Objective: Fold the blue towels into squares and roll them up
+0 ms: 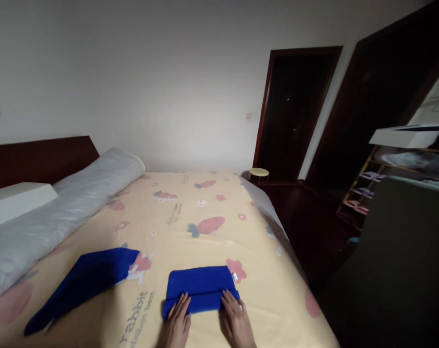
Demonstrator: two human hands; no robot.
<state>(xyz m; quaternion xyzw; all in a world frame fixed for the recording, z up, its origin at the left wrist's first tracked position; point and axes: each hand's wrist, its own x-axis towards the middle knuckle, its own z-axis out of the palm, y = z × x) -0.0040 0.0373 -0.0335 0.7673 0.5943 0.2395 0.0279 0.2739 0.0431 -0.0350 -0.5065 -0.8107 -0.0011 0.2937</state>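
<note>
A blue cloth (201, 279) lies folded flat on the bed in front of me, with a strip along its near side turned over. A small white tag shows at its right edge. My left hand (178, 321) rests on the near left corner, fingers stretched out over the fold. At the near right corner, the outstretched fingers of my right hand (236, 319) lie on the same fold. Neither hand visibly grips the fabric. Further left, a second blue cloth (85, 280) lies loosely in a long, slanted shape, apart from both hands.
A yellow patterned sheet (179, 188) covers the bed. Along the headboard (41, 157) runs a grey rolled bundle (92, 186) beside a white box (20, 200). Past the bed's right edge stand a round stool (259, 172), a dark panel (396, 261) and a shoe rack (360, 186).
</note>
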